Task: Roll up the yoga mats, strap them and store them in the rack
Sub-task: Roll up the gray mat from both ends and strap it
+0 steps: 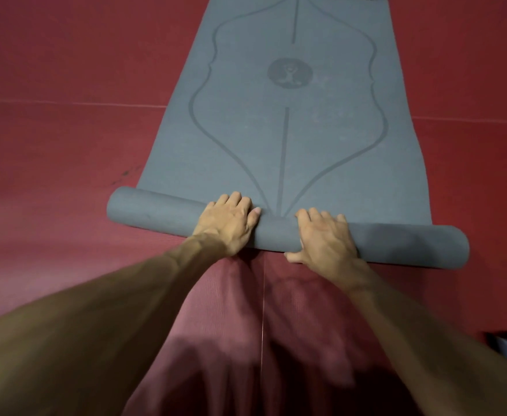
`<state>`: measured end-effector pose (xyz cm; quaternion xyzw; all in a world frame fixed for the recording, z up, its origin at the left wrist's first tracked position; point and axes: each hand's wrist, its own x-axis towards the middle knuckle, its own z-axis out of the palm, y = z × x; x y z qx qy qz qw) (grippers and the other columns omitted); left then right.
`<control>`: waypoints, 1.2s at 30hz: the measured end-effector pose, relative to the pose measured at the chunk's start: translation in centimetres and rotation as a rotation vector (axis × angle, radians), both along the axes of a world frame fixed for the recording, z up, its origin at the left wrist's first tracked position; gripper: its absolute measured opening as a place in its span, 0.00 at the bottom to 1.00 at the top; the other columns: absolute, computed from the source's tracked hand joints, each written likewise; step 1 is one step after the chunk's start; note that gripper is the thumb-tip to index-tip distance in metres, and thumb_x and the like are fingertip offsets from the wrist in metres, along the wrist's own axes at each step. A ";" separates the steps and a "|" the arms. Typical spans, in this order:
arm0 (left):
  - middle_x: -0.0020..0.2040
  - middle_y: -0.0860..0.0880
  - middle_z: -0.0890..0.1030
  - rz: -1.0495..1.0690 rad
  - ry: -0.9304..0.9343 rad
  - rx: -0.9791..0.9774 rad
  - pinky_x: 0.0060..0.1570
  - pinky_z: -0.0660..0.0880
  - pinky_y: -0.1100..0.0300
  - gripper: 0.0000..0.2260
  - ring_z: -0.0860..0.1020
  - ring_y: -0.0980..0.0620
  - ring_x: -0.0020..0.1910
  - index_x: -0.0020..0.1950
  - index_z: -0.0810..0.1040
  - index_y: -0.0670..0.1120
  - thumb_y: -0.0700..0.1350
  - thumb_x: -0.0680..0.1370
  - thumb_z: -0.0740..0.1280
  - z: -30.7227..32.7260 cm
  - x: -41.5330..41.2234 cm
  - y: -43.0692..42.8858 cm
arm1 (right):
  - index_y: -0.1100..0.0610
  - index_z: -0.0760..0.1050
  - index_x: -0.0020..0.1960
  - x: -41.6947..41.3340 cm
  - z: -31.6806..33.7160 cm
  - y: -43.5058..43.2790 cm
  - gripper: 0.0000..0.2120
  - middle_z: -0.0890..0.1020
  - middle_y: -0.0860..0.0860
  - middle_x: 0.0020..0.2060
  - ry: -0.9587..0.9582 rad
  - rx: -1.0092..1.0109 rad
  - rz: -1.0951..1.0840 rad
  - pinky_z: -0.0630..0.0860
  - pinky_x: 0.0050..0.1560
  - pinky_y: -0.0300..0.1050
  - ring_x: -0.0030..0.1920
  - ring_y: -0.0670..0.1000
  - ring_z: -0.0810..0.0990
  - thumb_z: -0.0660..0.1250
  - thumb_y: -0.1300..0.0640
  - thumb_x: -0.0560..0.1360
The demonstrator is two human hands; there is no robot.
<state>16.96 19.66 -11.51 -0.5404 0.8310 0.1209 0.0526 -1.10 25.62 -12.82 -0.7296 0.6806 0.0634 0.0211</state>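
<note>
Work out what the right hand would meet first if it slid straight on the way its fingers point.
The right hand lies over the roll, fingers pointing away. Straight on, it would first meet the mat's flat, unrolled part just beyond, which looks bare.

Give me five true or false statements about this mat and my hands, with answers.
1. The left hand and right hand both grip the roll. True.
2. The grey mat is fully rolled up. False: most of it lies flat beyond the roll.
3. The floor around it is red. True.
4. A strap is fastened round the roll. False: no strap shows on it.
5. The round emblem is on the flat part. True.
</note>
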 end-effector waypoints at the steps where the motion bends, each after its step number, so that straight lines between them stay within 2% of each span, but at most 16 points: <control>1: 0.58 0.46 0.73 -0.004 0.008 0.031 0.58 0.66 0.52 0.18 0.71 0.45 0.60 0.59 0.71 0.46 0.55 0.83 0.49 0.3 0.2 0.2 | 0.54 0.70 0.58 0.0 0.4 -0.1 0.31 0.77 0.50 0.52 -0.029 0.043 -0.005 0.67 0.52 0.51 0.54 0.55 0.76 0.71 0.36 0.64; 4: 0.58 0.46 0.74 -0.015 0.009 0.104 0.60 0.65 0.53 0.19 0.73 0.45 0.60 0.60 0.72 0.46 0.57 0.82 0.50 1.0 0.7 1.2 | 0.54 0.68 0.58 0.3 1.5 0.3 0.31 0.77 0.51 0.55 -0.104 0.146 -0.013 0.67 0.56 0.51 0.58 0.55 0.76 0.70 0.36 0.65; 12: 0.59 0.47 0.75 -0.019 -0.056 0.166 0.65 0.62 0.54 0.21 0.72 0.46 0.62 0.63 0.72 0.48 0.59 0.82 0.49 1.6 3.5 9.3 | 0.55 0.70 0.60 2.5 2.6 6.8 0.34 0.78 0.52 0.56 -0.206 0.330 -0.015 0.71 0.58 0.50 0.57 0.56 0.77 0.72 0.35 0.63; 16: 0.60 0.50 0.75 -0.039 -0.012 0.183 0.67 0.58 0.56 0.35 0.71 0.50 0.63 0.65 0.69 0.52 0.68 0.71 0.37 2.0 5.4 13.3 | 0.55 0.70 0.57 3.6 3.8 10.4 0.31 0.78 0.52 0.55 -0.239 0.372 -0.024 0.69 0.56 0.47 0.58 0.55 0.77 0.72 0.36 0.63; 18: 0.61 0.51 0.75 -0.042 0.018 0.246 0.67 0.57 0.55 0.38 0.70 0.50 0.64 0.66 0.67 0.54 0.70 0.67 0.36 2.2 6.3 14.8 | 0.54 0.70 0.56 4.0 3.9 12.0 0.31 0.78 0.51 0.54 -0.252 0.386 -0.016 0.68 0.55 0.47 0.57 0.55 0.77 0.72 0.36 0.63; 20: 0.62 0.51 0.74 -0.055 0.026 0.305 0.67 0.57 0.55 0.39 0.69 0.49 0.64 0.67 0.66 0.56 0.72 0.65 0.38 2.5 7.1 16.2 | 0.55 0.71 0.59 4.7 3.8 13.7 0.34 0.79 0.51 0.56 -0.247 0.403 -0.013 0.69 0.56 0.47 0.58 0.54 0.77 0.72 0.35 0.63; 22: 0.61 0.50 0.74 -0.065 0.016 0.360 0.67 0.57 0.54 0.35 0.69 0.50 0.65 0.68 0.66 0.56 0.74 0.69 0.45 2.5 7.7 17.3 | 0.55 0.71 0.60 5.2 3.9 14.9 0.35 0.79 0.50 0.56 -0.252 0.424 -0.025 0.69 0.55 0.46 0.59 0.54 0.77 0.73 0.35 0.62; 25: 0.61 0.50 0.74 -0.060 0.029 0.411 0.68 0.56 0.54 0.25 0.68 0.50 0.65 0.69 0.65 0.56 0.67 0.76 0.57 2.6 8.2 18.9 | 0.55 0.71 0.58 5.7 3.9 16.7 0.35 0.79 0.50 0.54 -0.270 0.449 -0.038 0.68 0.50 0.45 0.57 0.54 0.78 0.74 0.34 0.61; 28: 0.63 0.49 0.72 -0.062 0.014 0.421 0.69 0.56 0.54 0.27 0.67 0.49 0.66 0.69 0.65 0.56 0.67 0.75 0.59 2.7 8.7 20.7 | 0.54 0.71 0.60 6.2 3.7 18.6 0.36 0.80 0.50 0.55 -0.271 0.468 -0.051 0.68 0.51 0.45 0.58 0.54 0.77 0.74 0.34 0.60; 30: 0.66 0.49 0.68 -0.090 -0.063 0.276 0.68 0.56 0.51 0.29 0.64 0.48 0.68 0.70 0.65 0.56 0.69 0.74 0.56 2.6 8.9 22.4 | 0.54 0.70 0.62 6.6 3.4 19.7 0.38 0.79 0.50 0.57 -0.261 0.459 -0.053 0.70 0.55 0.47 0.60 0.54 0.77 0.74 0.34 0.61; 32: 0.67 0.48 0.67 -0.145 -0.113 0.150 0.66 0.55 0.50 0.33 0.65 0.46 0.66 0.71 0.65 0.55 0.70 0.73 0.46 2.4 8.7 23.9 | 0.54 0.70 0.62 6.7 3.1 20.0 0.38 0.78 0.50 0.57 -0.263 0.452 -0.077 0.69 0.58 0.47 0.61 0.54 0.76 0.74 0.34 0.60; 34: 0.64 0.48 0.70 -0.160 -0.082 0.117 0.65 0.56 0.52 0.37 0.67 0.46 0.64 0.72 0.64 0.53 0.68 0.70 0.40 1.9 8.6 24.4 | 0.52 0.69 0.63 6.7 2.7 20.1 0.39 0.77 0.50 0.59 -0.261 0.436 -0.077 0.68 0.60 0.48 0.62 0.53 0.74 0.73 0.32 0.60; 36: 0.64 0.48 0.70 -0.151 -0.054 0.149 0.65 0.57 0.52 0.38 0.67 0.46 0.64 0.73 0.64 0.52 0.68 0.69 0.39 1.4 8.6 24.0 | 0.50 0.68 0.64 6.7 2.3 20.4 0.41 0.76 0.49 0.60 -0.242 0.419 -0.072 0.66 0.62 0.50 0.63 0.52 0.72 0.72 0.31 0.59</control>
